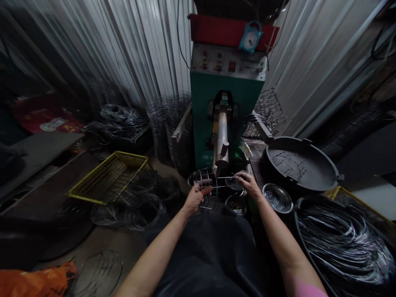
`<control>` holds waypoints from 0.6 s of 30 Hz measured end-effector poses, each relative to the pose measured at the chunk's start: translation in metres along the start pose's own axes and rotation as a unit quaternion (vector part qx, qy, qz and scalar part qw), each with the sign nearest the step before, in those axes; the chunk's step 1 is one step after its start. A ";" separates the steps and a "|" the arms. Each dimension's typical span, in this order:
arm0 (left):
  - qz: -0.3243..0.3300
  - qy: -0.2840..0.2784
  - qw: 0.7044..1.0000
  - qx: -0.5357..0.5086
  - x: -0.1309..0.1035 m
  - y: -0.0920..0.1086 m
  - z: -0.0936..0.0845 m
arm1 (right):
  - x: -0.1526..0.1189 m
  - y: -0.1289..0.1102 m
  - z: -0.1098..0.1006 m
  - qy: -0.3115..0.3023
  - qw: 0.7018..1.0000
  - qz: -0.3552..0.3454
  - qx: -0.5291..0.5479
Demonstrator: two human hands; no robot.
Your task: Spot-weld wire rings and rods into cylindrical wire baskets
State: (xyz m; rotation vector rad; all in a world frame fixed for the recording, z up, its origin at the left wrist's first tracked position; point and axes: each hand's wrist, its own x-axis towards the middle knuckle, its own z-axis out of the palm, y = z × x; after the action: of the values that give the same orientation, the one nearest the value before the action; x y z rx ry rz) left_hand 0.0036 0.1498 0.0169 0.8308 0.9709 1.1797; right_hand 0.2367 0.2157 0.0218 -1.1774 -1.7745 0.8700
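My left hand is closed around a small round wire frame, made of thin metal rings joined by straight wires. A dark orange covering wraps one of its fingers. With its fingertips, my right hand pinches a straight metal wire, whose far end reaches the frame. Right above that end is the pointed tip of the metal electrode arm on a green spot-welding machine. Whether the tip touches the wire, I cannot tell.
At right stand a steel bowl of short wire pieces, a big round black pan and a tub of wire rings. Left of me are a yellow crate and wire coils. A blue clock hangs on the machine.
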 end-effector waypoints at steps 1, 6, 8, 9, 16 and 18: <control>0.000 0.000 1.000 0.003 0.000 0.000 0.000 | 0.000 0.000 0.000 -0.002 1.000 0.000 0.000; 0.012 -0.001 1.000 0.007 0.001 -0.003 -0.001 | 0.000 0.001 -0.001 -0.006 1.000 -0.004 0.005; 0.014 0.000 1.000 0.010 0.002 -0.003 -0.002 | 0.001 0.003 -0.001 -0.007 1.000 -0.004 0.006; 0.014 0.000 1.000 0.014 0.003 -0.003 -0.002 | 0.001 0.003 -0.001 -0.008 1.000 -0.004 0.007; 0.002 0.001 1.000 0.010 0.006 0.000 -0.002 | 0.003 0.008 -0.001 -0.005 1.000 -0.006 0.010; 0.004 -0.003 1.000 0.004 0.006 0.001 -0.001 | 0.004 0.007 -0.001 -0.003 1.000 -0.008 0.009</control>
State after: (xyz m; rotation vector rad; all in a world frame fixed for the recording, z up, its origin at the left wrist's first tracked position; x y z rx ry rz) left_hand 0.0027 0.1559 0.0160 0.8444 0.9698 1.1795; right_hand 0.2399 0.2216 0.0168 -1.1495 -1.7756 0.8791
